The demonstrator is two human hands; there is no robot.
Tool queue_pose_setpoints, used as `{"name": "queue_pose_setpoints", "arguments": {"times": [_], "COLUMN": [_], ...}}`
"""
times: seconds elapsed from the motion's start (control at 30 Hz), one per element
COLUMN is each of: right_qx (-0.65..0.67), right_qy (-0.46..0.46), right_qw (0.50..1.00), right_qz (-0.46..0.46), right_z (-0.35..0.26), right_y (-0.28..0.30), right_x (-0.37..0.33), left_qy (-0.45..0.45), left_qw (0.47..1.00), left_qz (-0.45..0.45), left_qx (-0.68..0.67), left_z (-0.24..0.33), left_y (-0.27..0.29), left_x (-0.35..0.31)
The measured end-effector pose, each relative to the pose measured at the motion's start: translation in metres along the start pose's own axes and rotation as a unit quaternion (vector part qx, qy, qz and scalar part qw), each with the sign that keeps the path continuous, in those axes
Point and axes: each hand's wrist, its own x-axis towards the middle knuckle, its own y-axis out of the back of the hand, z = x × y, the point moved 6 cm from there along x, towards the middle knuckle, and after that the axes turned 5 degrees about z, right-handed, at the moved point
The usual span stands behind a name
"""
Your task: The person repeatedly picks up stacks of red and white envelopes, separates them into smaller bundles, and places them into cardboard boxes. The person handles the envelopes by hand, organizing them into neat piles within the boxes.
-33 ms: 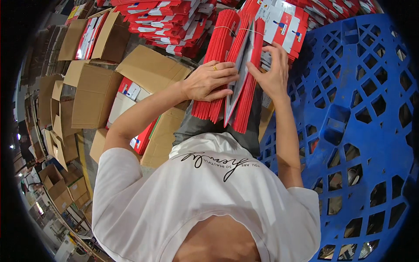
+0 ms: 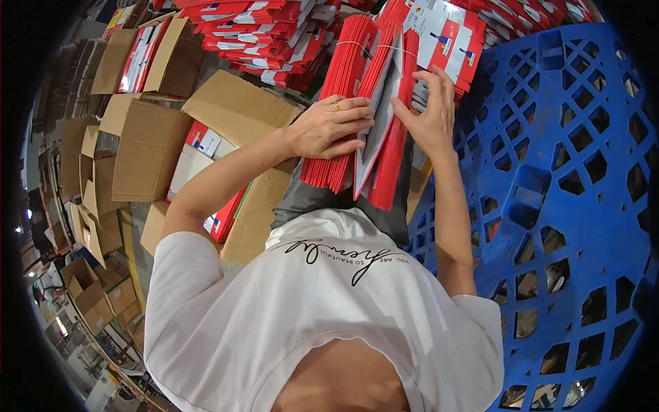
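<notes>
A bundle of flat, folded red cartons (image 2: 336, 103), tied with a thin band, stands on edge over my lap. My left hand (image 2: 334, 127) lies across it, its fingers reaching over to a gap that shows grey-white inner faces. A ring is on one finger. Right of the gap is another section of red cartons (image 2: 388, 161), its lower part blurred. My right hand (image 2: 429, 113) is beside that section with thumb and fingers spread, the thumb by its edge. Whether the thumb presses on it I cannot tell.
Stacks of red and white flat cartons (image 2: 264, 38) rise at the back. An open cardboard box (image 2: 240, 106) with red and white cartons inside is on my left, with more boxes (image 2: 147, 151) beyond. A blue plastic pallet (image 2: 583, 213) with a holed surface stands along my right.
The right-hand section of red cartons has shifted slightly, and the gap beside it looks a little wider. My right hand has moved very slightly to the right; my left hand stays nearly still.
</notes>
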Motion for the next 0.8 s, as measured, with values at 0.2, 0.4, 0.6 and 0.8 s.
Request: {"name": "queue_pose_setpoints", "arguments": {"times": [0.2,0.4,0.6,0.8], "right_qx": [-0.072,-0.084,-0.080,-0.046], "right_qy": [0.131,0.122,0.120,0.118], "right_qw": [0.988,0.989,0.990,0.992], "right_qz": [-0.041,-0.026,-0.007,0.026], "right_z": [-0.010,-0.006,-0.009,-0.003], "right_y": [-0.010,0.001,-0.006,-0.013], "right_x": [-0.004,-0.002,-0.006,-0.014], "left_qy": [0.004,0.018,0.003,0.005], "left_qw": [0.999,0.999,0.999,0.999], "left_qz": [0.035,0.022,0.039,0.002], "left_qx": [-0.025,-0.021,-0.001,0.032], "left_z": [0.006,0.000,0.002,0.008], "left_y": [0.002,0.004,0.008,0.007], "left_x": [0.001,-0.001,-0.001,0.005]}}
